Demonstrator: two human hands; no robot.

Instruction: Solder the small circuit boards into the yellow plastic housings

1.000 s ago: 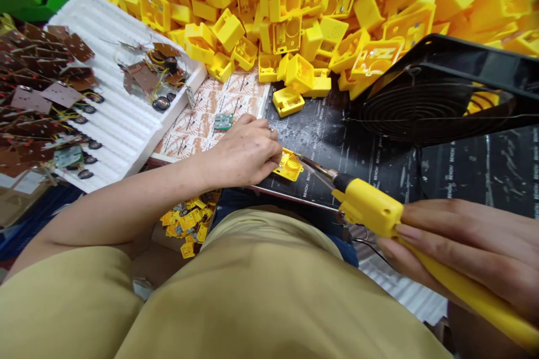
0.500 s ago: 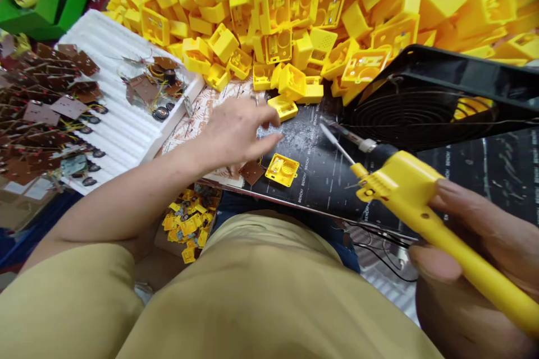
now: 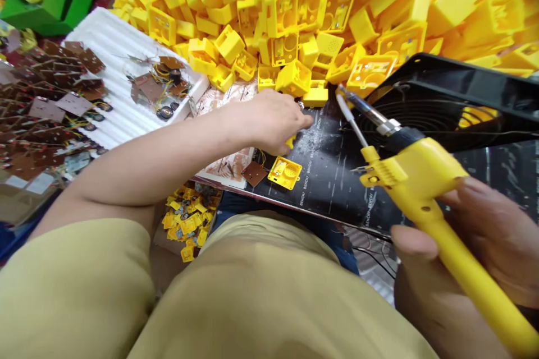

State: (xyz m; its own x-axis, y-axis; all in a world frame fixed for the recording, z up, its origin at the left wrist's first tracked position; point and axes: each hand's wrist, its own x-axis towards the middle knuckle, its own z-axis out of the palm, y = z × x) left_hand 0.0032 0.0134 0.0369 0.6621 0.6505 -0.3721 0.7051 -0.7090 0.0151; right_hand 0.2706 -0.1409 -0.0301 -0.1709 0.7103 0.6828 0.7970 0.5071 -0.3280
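Left fingers (image 3: pixel 303 119) curl down over a small yellow part (image 3: pixel 290 141) on the black mat (image 3: pixel 332 179). Only a sliver of it shows under your palm, so I can't tell if you've pinched it or just cover it. Your left hand (image 3: pixel 273 120) sits at the foot of the pile of yellow housings (image 3: pixel 320 5), probably because that's the nearest stock.

Your right hand (image 3: pixel 497 235) is wrapped tight round the soldering iron (image 3: pixel 412 174), thumb on the handle. The tip is raised and angled toward the fan (image 3: pixel 425 115), which looks like it keeps the hot end clear of your left hand.

An open housing (image 3: pixel 286 172) lies cavity-up on the mat near your lap, with a brown board (image 3: pixel 255 174) just beside it.

Thin wires run from the board up under your left hand, and their ends are hidden. The iron's handle is cut off at the frame corner. The boards on the white tray (image 3: pixel 113 45) are too tangled to count.
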